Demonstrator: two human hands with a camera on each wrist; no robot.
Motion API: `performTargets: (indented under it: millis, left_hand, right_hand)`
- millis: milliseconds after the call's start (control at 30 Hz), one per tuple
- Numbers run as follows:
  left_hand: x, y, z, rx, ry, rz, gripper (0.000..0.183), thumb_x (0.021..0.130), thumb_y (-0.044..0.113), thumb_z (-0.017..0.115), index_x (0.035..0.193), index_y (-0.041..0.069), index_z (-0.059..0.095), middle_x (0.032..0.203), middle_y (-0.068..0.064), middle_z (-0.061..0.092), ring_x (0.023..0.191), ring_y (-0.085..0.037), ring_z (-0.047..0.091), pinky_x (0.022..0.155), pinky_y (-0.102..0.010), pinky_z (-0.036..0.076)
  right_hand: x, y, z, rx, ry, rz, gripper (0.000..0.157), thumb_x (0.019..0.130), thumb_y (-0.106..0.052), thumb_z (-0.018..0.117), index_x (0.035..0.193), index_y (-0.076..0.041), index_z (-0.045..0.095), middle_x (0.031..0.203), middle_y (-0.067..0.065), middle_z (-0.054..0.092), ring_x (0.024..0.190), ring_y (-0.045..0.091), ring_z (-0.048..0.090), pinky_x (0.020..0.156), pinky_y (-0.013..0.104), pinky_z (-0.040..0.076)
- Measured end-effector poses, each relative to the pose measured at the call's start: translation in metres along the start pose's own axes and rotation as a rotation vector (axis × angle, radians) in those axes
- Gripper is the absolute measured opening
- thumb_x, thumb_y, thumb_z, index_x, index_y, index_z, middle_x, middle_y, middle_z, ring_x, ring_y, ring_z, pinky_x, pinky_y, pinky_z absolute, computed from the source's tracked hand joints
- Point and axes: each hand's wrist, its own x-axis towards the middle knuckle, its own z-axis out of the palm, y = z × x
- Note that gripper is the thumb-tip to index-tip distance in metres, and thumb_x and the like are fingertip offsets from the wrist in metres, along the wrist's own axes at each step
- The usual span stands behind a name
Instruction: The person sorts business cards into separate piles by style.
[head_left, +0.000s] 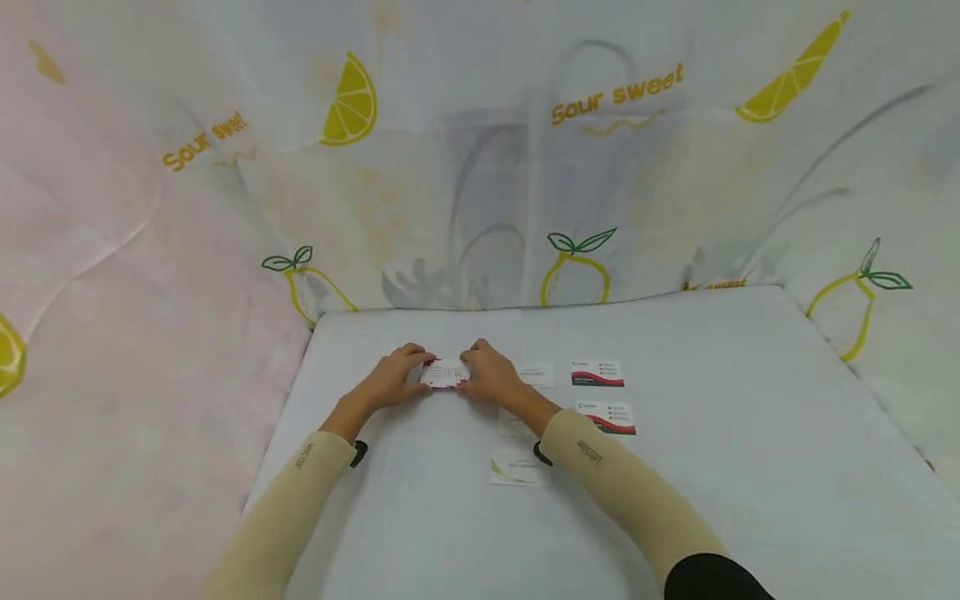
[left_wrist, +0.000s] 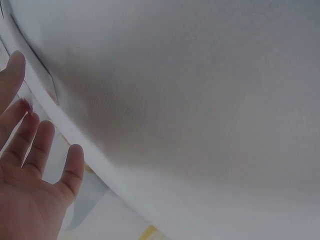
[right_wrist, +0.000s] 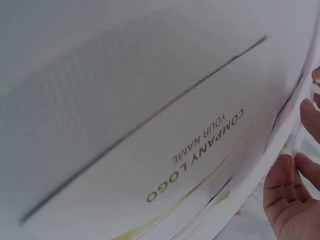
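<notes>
Between both hands, near the far left of the table, is a white business card [head_left: 446, 373] with dark red corner patterns. My left hand [head_left: 393, 379] holds its left end, thumb at the near edge and fingertips at the far corner. At the other end, my right hand [head_left: 489, 375] grips the card by its right corners. In the left wrist view the left hand [left_wrist: 37, 185] shows its palm and fingers beside a dark red bit of card. The right wrist view has the right hand [right_wrist: 292, 200] at the edge, partly cut off.
Right of the hands, three white cards with gold-green trim form a column: a far card [head_left: 537, 374], a middle card [head_left: 514, 423] partly behind the right arm, and a near card [head_left: 519, 468]. Two red-and-black striped cards [head_left: 597, 373] lie farther right. A lemon-print curtain [head_left: 480, 192] hangs behind the table.
</notes>
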Motion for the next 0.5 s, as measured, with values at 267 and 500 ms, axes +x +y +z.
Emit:
performTargets:
  millis: [267,500]
  left_hand:
    - [0.008,-0.003,0.007,0.021,-0.097,-0.094,0.052,0.087,0.027,0.076,0.134,0.009,0.061,0.13,-0.015,0.055,0.118,-0.032,0.055,0.092,-0.056,0.045]
    - [0.013,0.003,0.004,0.037,-0.183,-0.176,0.051,0.088,0.026,0.075,0.134,0.012,0.061,0.133,-0.015,0.054,0.121,-0.033,0.053,0.093,-0.058,0.041]
  right_hand:
    - [0.008,0.005,0.009,0.023,-0.03,0.063,0.059,0.081,-0.034,0.082,0.129,-0.005,0.065,0.121,0.01,0.058,0.109,0.021,0.059,0.093,0.035,0.05]
    - [0.008,0.004,0.01,0.05,-0.046,0.061,0.056,0.081,-0.032,0.082,0.126,-0.003,0.066,0.121,0.012,0.058,0.109,0.024,0.059,0.094,0.037,0.05]
